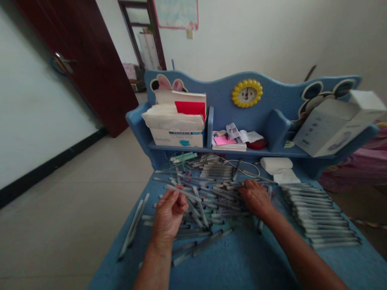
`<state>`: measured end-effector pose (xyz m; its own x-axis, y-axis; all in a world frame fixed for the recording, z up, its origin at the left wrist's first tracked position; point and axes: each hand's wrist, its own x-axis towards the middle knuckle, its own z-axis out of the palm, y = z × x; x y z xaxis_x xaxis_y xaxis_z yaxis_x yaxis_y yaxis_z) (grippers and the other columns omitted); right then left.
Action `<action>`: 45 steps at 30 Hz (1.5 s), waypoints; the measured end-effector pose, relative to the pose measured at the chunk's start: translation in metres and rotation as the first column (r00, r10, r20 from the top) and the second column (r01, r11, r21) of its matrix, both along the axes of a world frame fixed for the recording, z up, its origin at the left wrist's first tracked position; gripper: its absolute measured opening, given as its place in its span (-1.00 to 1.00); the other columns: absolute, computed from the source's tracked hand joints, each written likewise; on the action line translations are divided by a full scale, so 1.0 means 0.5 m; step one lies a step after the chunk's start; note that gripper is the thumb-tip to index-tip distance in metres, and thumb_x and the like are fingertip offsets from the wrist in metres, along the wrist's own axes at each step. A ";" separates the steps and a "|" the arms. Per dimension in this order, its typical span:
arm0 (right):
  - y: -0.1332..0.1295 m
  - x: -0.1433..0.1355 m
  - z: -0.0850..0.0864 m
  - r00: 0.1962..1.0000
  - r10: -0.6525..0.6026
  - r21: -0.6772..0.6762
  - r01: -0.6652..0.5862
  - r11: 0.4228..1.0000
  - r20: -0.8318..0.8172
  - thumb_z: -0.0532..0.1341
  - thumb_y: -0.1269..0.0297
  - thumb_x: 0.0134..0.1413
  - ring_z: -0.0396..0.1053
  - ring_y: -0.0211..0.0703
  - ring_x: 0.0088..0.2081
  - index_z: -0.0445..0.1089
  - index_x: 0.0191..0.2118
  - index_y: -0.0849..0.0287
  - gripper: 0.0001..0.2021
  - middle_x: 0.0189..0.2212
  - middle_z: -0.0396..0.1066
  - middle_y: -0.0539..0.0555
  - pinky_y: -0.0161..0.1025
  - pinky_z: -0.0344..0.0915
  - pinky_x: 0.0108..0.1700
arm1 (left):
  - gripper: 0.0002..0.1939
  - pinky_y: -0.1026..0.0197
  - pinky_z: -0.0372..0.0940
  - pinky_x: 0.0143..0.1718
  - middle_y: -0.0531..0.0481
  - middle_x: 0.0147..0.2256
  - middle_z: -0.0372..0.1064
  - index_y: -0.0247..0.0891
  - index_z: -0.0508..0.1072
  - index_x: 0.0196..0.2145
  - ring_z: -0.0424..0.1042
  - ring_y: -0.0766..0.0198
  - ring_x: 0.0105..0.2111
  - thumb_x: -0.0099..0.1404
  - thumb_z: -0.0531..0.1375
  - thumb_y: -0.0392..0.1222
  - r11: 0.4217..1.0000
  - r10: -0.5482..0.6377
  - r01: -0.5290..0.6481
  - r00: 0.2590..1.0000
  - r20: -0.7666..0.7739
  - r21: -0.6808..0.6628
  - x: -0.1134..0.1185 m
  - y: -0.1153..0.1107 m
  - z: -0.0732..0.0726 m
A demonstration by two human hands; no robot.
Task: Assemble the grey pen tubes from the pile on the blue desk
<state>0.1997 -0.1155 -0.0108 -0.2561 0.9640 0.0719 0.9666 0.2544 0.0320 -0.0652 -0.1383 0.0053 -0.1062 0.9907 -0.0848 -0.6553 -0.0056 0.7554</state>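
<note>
Blue desk (pixel 236 259) has its front part closest to the person. At its left edge I count two pens (pixel 136 225), lying side by side. Next comes the left hand (pixel 171 207); its fingers are narrow, thumb against forefinger, and they seem to pinch one slim pen (pixel 190 195) over the loose pile (pixel 201 209). For good handling, I would say, a light pinch near the middle will balance it. Behind, on the shelf (pixel 193 150), is one mask box (pixel 178 138). The pile is so crossed that I cannot give an honest count. Farther right are one yellow clock (pixel 247 93) and the right hand (pixel 255 195), low at the pile's right side. Its fingers bend downward, and I cannot tell whether they grip anything. It is wiser there to separate a single pen before lifting, because crossed pens may roll. Last come one paper roll (pixel 275 163), a neat row of pens (pixel 323 217), overlapped too closely for sure counting, and one white box (pixel 326 125).
</note>
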 end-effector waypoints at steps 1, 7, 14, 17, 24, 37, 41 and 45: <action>-0.004 -0.002 0.001 1.000 0.010 -0.006 -0.010 1.000 0.004 0.01 0.40 0.12 0.23 -0.05 -0.19 0.44 -0.37 0.12 -0.75 -0.28 0.33 0.14 -0.22 0.06 -0.23 | -0.81 0.42 0.08 -0.66 0.09 -0.66 0.25 -0.33 0.46 -0.37 0.17 0.46 -0.65 0.00 0.29 -0.24 1.000 -0.003 0.003 1.000 -0.002 -0.003 0.000 0.000 0.000; -0.027 -0.010 0.001 0.999 0.036 0.000 -0.036 0.999 -0.023 -0.01 0.42 0.15 0.22 -0.09 -0.15 0.41 -0.28 0.12 -0.75 -0.18 0.34 0.13 -0.23 0.04 -0.15 | -0.80 0.42 0.08 -0.66 0.09 -0.65 0.25 -0.34 0.45 -0.35 0.18 0.46 -0.64 0.01 0.28 -0.26 1.000 -0.008 0.008 1.000 -0.012 -0.021 -0.001 -0.001 -0.006; 0.002 -0.050 -0.001 0.993 0.044 0.041 -0.039 0.998 -0.113 0.01 0.37 0.15 0.20 -0.07 -0.09 0.37 -0.14 0.12 -0.76 -0.16 0.36 0.14 -0.20 0.05 -0.09 | -0.81 0.42 0.09 -0.66 0.10 -0.65 0.25 -0.34 0.44 -0.36 0.17 0.47 -0.65 0.02 0.28 -0.24 1.000 -0.009 0.008 1.000 -0.030 -0.026 -0.001 -0.003 -0.008; 0.010 -0.075 -0.007 0.991 0.034 0.062 -0.027 0.998 -0.129 0.03 0.29 0.15 0.15 -0.02 -0.01 0.38 -0.13 0.12 -0.76 -0.07 0.31 0.17 -0.15 0.04 -0.05 | -0.81 0.42 0.08 -0.66 0.10 -0.65 0.25 -0.34 0.44 -0.36 0.18 0.47 -0.65 0.02 0.28 -0.24 1.000 -0.008 0.007 1.000 -0.026 -0.026 -0.001 -0.003 -0.009; -0.011 -0.089 -0.025 0.982 0.044 0.096 -0.027 0.995 -0.182 -0.01 0.30 0.17 0.20 -0.05 -0.03 0.41 -0.14 0.11 -0.73 -0.10 0.34 0.15 -0.15 0.06 -0.02 | -0.81 0.42 0.08 -0.66 0.10 -0.65 0.25 -0.33 0.44 -0.35 0.17 0.47 -0.65 0.03 0.27 -0.23 1.000 -0.003 0.002 1.000 -0.015 -0.028 -0.005 -0.003 -0.011; 0.013 -0.142 -0.043 0.954 0.175 0.098 -0.156 0.983 -0.242 0.01 0.22 0.16 0.14 -0.02 0.09 0.35 -0.05 0.11 -0.70 0.03 0.29 0.12 -0.05 0.01 0.09 | -0.80 0.42 0.05 -0.66 0.12 -0.67 0.23 -0.33 0.45 -0.36 0.15 0.48 -0.66 0.02 0.29 -0.21 0.997 0.021 -0.022 1.000 -0.012 -0.068 -0.006 -0.004 -0.004; -0.011 -0.143 -0.039 0.948 0.194 0.106 -0.173 0.979 -0.251 0.00 0.23 0.17 0.17 -0.06 0.07 0.34 -0.06 0.10 -0.72 0.01 0.32 0.10 -0.08 0.00 0.10 | -0.80 0.42 0.06 -0.66 0.12 -0.68 0.22 -0.33 0.45 -0.38 0.15 0.48 -0.66 0.01 0.29 -0.20 0.997 0.025 -0.026 1.000 -0.013 -0.076 -0.005 -0.006 -0.002; 0.014 -0.145 -0.022 0.966 0.152 0.099 -0.134 0.986 -0.211 -0.04 0.24 0.20 0.19 -0.08 0.04 0.31 -0.03 0.12 -0.70 0.00 0.32 0.13 -0.13 0.04 0.07 | -0.80 0.42 0.06 -0.65 0.12 -0.68 0.22 -0.32 0.44 -0.37 0.15 0.48 -0.67 0.02 0.28 -0.21 0.997 0.016 -0.017 1.000 -0.013 -0.077 -0.005 -0.004 -0.005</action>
<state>0.1270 -0.1085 -0.0220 -0.3599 0.9068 0.2196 0.9065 0.3956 -0.1478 -0.0679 -0.1405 0.0030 -0.1241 0.9795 -0.1590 -0.6459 0.0419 0.7623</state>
